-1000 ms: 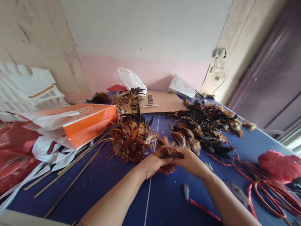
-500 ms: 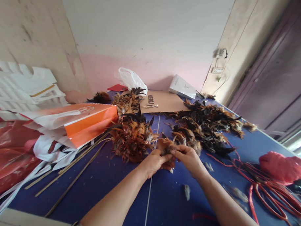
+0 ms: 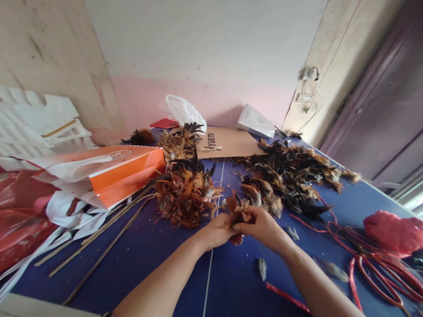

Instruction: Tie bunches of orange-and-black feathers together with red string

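Observation:
Brown feathers (image 3: pixel 238 209) form a small bunch held between my two hands above the blue table. My left hand (image 3: pixel 220 232) is closed around the bunch from the left, its fingers partly hidden. From the right, my right hand (image 3: pixel 261 225) pinches the same feathers with thumb and fingers. Just left of them lies a pile of reddish-brown feathers (image 3: pixel 187 194). Beyond my right hand spreads a larger heap of black and brown feathers (image 3: pixel 287 175). A loose grey feather (image 3: pixel 262 269) rests on the table near my right forearm.
An orange and white paper bag (image 3: pixel 127 174) lies at the left beside thin sticks (image 3: pixel 107 252). Flat cardboard (image 3: pixel 229 143) and a white box (image 3: pixel 256 121) are at the back. Red-handled scissors (image 3: pixel 380 280), red cord and a pink bundle (image 3: pixel 396 233) sit at the right.
The feather bunch has turned in my hands, with brown tips now pointing upward. My right hand has shifted slightly down and wraps further round it. More of a red strip shows by my right forearm.

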{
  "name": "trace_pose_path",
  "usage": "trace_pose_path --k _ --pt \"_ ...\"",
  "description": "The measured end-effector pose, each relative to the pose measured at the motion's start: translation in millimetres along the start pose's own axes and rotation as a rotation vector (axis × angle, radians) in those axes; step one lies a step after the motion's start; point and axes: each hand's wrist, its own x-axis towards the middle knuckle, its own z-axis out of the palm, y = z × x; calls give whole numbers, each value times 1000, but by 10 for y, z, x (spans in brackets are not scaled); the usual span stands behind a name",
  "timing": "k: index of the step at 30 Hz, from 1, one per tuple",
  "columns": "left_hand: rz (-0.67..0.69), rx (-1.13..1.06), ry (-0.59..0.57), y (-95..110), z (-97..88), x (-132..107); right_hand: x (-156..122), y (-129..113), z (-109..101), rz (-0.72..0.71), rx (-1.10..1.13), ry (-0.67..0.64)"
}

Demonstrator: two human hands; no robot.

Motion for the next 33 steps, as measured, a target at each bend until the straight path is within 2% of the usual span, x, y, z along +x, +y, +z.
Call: trace_pose_path --k 4,10,13,15,19,24,28,33 --pt "27 75 49 -25 2 17 -19 7 120 -121 -162 125" --pt "-35 60 103 0 37 1 -25 2 126 -245 -161 170" --pt "-47 29 43 34 48 -5 -9 22 91 -193 -102 104" --pt "-33 39 37 35 46 10 17 47 72 -148 -85 127" --pt "44 130 163 -4 24 64 80 90 50 -115 -86 272" --pt "109 319 271 24 53 58 104 105 44 -122 -40 281" --pt "159 433 349 58 137 18 75 82 58 -131 -58 338" --pt "180 368 315 82 166 11 64 47 98 -49 117 323"
